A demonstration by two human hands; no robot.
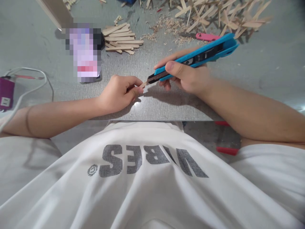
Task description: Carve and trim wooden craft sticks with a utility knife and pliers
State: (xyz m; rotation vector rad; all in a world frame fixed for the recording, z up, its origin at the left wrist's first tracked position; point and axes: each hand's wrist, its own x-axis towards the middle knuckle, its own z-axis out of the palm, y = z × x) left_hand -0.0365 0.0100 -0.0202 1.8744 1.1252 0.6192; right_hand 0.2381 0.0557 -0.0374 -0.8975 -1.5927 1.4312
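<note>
From my end of the feed, the grey table fills most of the view ahead, its near edge running just in front of the white shirt, which carries big dark lettering that looks upside down to me. At the far right of the table I make out a tangled heap of crossed sticks, and at the far left a wooden beam cuts in at a slant.

I have the right hand wrapped around a blue cutter, thumb along its near side, the tool tilted so its butt points up and away to the right. I have the left hand closed in a pinch, thumb and finger gripping a small piece of wood, over the table near its front edge.

Beyond the left hand I get a slab under heavy pixelation, so I cannot read what is on it. At the left edge sits a purple box, with a pale cable looping beside it. A loose stack of flat sticks lies just right of the slab, and a pink-handled tool rests by the heap.

The pinched piece of wood sits right at the cutter's blade; I cannot tell whether they touch. Smallest of all, thin shavings are scattered between the stack and the heap.
</note>
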